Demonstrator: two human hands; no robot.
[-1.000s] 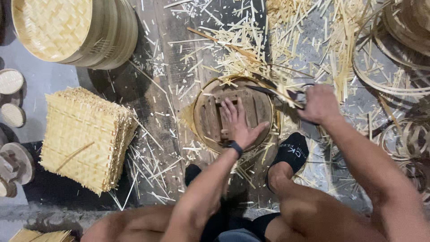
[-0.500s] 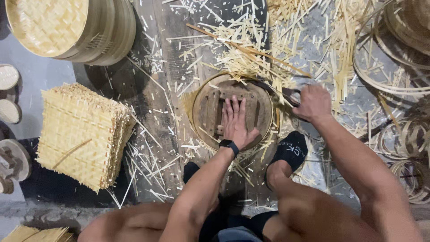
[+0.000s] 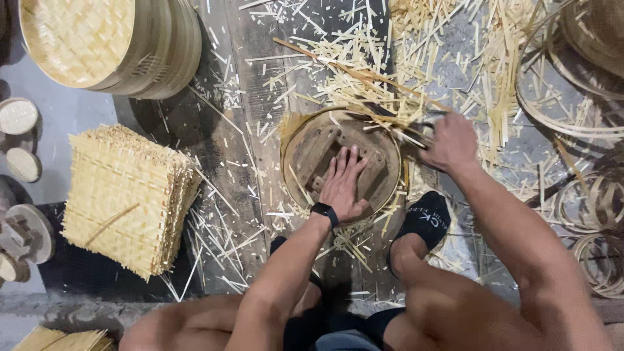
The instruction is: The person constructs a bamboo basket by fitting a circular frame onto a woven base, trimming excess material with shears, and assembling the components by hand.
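Two bare hands work over a round wooden form (image 3: 312, 153) on a plank floor: the left hand (image 3: 343, 185) presses flat on it, fingers spread and gripping nothing, while the right hand (image 3: 450, 143) is closed around dark shears (image 3: 396, 123) at the form's upper right rim. Beyond the shears lie bamboo trimmings (image 3: 364, 65); well left of the flat palm sits a stack of woven bamboo mats (image 3: 123, 195).

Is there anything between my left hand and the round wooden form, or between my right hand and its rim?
Nothing visible. The left hand lies flat on the round form, in direct contact. The right hand is at the rim's upper right, holding a dark tool whose tip lies among loose bamboo strips there.
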